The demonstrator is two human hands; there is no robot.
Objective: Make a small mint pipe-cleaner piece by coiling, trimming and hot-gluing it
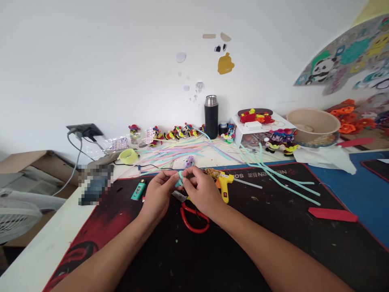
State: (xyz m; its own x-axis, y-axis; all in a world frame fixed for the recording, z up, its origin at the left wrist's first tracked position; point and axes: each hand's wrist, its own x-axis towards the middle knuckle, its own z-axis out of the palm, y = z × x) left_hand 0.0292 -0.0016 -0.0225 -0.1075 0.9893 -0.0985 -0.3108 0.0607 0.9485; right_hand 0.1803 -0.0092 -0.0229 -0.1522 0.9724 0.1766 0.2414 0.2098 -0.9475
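Note:
My left hand (160, 190) and my right hand (202, 190) meet over the mat, fingertips pinched on a bent piece of mint-green pipe cleaner (180, 178). Much of the piece is hidden by the fingers. Under my right hand lies a pair of scissors with red handles (196, 230). Just beyond that hand rests a yellow hot glue gun (225, 186) with a clear glue stick in its rear. A small purple fuzzy piece (189, 161) sits behind the fingertips. Left of my left hand is a teal lighter (139, 190).
Pastel pipe cleaners (170, 152) spread along the back, with several mint-green ones (282, 178) reaching over the dark mat (243, 251). A black thermos (211, 119), a white box (249, 136), a beige bowl (313, 119) and small fuzzy figures (182, 132) stand by the wall. A red strip (332, 214) lies right.

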